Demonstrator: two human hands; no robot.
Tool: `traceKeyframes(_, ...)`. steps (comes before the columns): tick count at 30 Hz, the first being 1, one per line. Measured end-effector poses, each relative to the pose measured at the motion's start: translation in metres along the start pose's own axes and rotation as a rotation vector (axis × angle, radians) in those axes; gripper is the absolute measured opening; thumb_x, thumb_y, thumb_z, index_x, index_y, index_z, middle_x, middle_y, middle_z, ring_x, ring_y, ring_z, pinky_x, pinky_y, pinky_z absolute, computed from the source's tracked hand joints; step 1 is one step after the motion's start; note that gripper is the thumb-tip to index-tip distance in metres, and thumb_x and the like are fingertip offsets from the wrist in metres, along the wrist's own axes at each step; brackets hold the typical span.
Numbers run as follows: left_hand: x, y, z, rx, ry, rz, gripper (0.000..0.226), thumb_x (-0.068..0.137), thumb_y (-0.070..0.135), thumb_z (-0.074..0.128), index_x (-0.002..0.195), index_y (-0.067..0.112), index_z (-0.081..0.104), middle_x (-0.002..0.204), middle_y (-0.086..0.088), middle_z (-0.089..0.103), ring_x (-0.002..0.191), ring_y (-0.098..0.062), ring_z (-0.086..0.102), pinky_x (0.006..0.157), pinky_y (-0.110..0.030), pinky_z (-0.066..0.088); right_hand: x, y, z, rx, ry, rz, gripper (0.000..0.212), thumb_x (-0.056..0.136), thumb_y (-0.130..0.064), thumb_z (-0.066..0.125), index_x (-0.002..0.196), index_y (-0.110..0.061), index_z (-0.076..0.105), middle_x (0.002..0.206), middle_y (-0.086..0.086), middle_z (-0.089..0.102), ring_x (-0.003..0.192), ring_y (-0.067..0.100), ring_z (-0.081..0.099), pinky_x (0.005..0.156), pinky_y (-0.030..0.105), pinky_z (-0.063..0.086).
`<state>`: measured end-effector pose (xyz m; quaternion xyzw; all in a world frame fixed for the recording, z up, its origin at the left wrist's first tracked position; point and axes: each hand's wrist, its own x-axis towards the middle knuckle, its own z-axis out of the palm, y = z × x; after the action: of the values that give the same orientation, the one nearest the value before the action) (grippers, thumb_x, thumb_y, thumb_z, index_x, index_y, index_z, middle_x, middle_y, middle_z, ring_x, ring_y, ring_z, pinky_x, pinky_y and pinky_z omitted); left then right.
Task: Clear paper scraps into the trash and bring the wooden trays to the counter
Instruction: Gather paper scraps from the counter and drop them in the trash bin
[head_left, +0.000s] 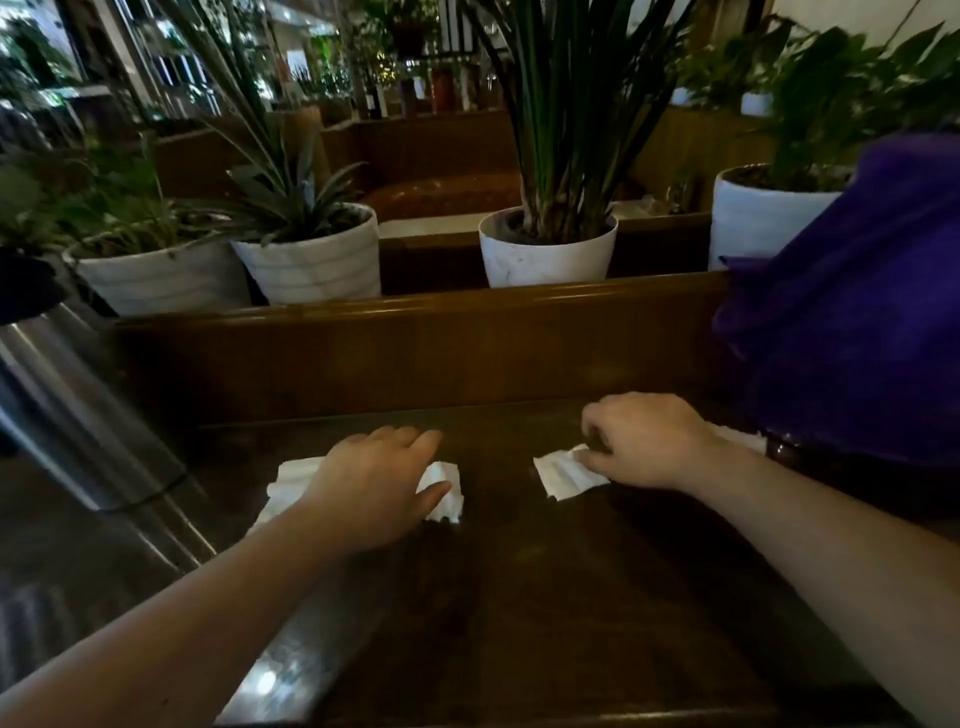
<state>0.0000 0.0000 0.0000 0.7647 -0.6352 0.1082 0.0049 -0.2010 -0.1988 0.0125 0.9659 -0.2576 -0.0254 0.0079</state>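
Note:
Two white crumpled paper scraps lie on a dark wooden table (519, 597). My left hand (374, 483) rests palm-down on the left paper scrap (441, 491), fingers spread over it, with white paper showing on both sides of the hand. My right hand (649, 441) pinches the edge of the right paper scrap (563, 473) between thumb and curled fingers. A further bit of white paper (743, 439) shows behind my right wrist. No wooden tray is in view.
A wooden partition (415, 353) runs behind the table, topped by white plant pots (317, 260) (548, 254) (758, 223). A purple cloth-covered object (852, 312) stands at the right. A shiny metal cylinder (67, 405) stands at the left beside the table.

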Motion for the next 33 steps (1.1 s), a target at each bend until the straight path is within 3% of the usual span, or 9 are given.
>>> traceKeyframes(4,0.005,-0.001,0.009,0.001,-0.025,-0.02,0.045,0.09,0.055,0.041,0.12,0.023,0.049,0.116,0.001,0.061,0.103,-0.019,0.058,0.073,-0.031,0.044,0.008,-0.005,0.016,0.048,-0.037,0.105,0.034,0.089,-0.058,0.048,0.089,-0.025,0.057,0.074,-0.009,0.056,0.068,0.007,0.054,0.051,0.027,0.037)
traceKeyframes(8,0.012,-0.001,0.016,0.051,-0.13,-0.092,0.056,0.087,0.067,0.029,0.108,0.022,0.055,0.105,-0.002,0.064,0.093,-0.021,0.061,0.068,-0.033,0.045,0.016,-0.016,0.028,0.048,-0.061,0.162,0.041,0.086,-0.06,0.049,0.09,-0.021,0.059,0.076,-0.004,0.059,0.072,0.015,0.059,0.054,0.03,0.041)
traceKeyframes(13,0.019,0.005,0.024,0.059,-0.241,-0.147,0.065,0.084,0.072,0.027,0.112,0.02,0.054,0.111,-0.005,0.063,0.095,-0.022,0.061,0.067,-0.033,0.044,0.024,-0.023,0.031,0.071,-0.081,0.18,0.026,0.09,-0.046,0.054,0.098,-0.022,0.06,0.086,-0.003,0.063,0.078,0.015,0.06,0.063,0.032,0.049)
traceKeyframes(16,0.022,0.008,0.024,0.025,-0.32,-0.163,0.058,0.087,0.065,0.036,0.12,0.02,0.051,0.117,-0.005,0.058,0.099,-0.021,0.059,0.071,-0.033,0.045,0.028,-0.025,0.031,0.105,-0.075,0.152,0.017,0.093,-0.034,0.053,0.104,-0.024,0.061,0.092,-0.004,0.064,0.083,0.015,0.06,0.072,0.035,0.053)
traceKeyframes(22,0.015,-0.006,0.02,-0.072,-0.34,-0.157,0.023,0.094,0.033,0.046,0.113,0.023,0.054,0.103,-0.001,0.06,0.088,-0.017,0.059,0.07,-0.032,0.049,0.035,-0.033,0.03,0.145,-0.096,-0.004,0.019,0.093,-0.041,0.052,0.107,-0.03,0.058,0.1,-0.008,0.063,0.088,0.011,0.058,0.076,0.035,0.053)
traceKeyframes(28,-0.012,-0.064,-0.001,-0.044,-0.209,-0.304,0.02,0.092,0.037,0.048,0.108,0.029,0.056,0.103,0.006,0.059,0.087,-0.011,0.06,0.07,-0.028,0.052,0.043,-0.048,0.023,0.274,-0.17,-0.176,0.011,0.093,-0.037,0.056,0.101,-0.032,0.06,0.095,-0.012,0.058,0.085,0.005,0.054,0.068,0.024,0.044)
traceKeyframes(33,-0.032,-0.108,0.001,0.017,-0.313,-0.334,0.028,0.092,0.028,0.05,0.118,0.025,0.056,0.11,0.003,0.061,0.096,-0.012,0.06,0.083,-0.031,0.053,0.053,-0.06,0.026,0.313,-0.211,-0.241,0.012,0.092,-0.033,0.059,0.103,-0.031,0.061,0.096,-0.014,0.058,0.085,0.003,0.055,0.071,0.025,0.046)
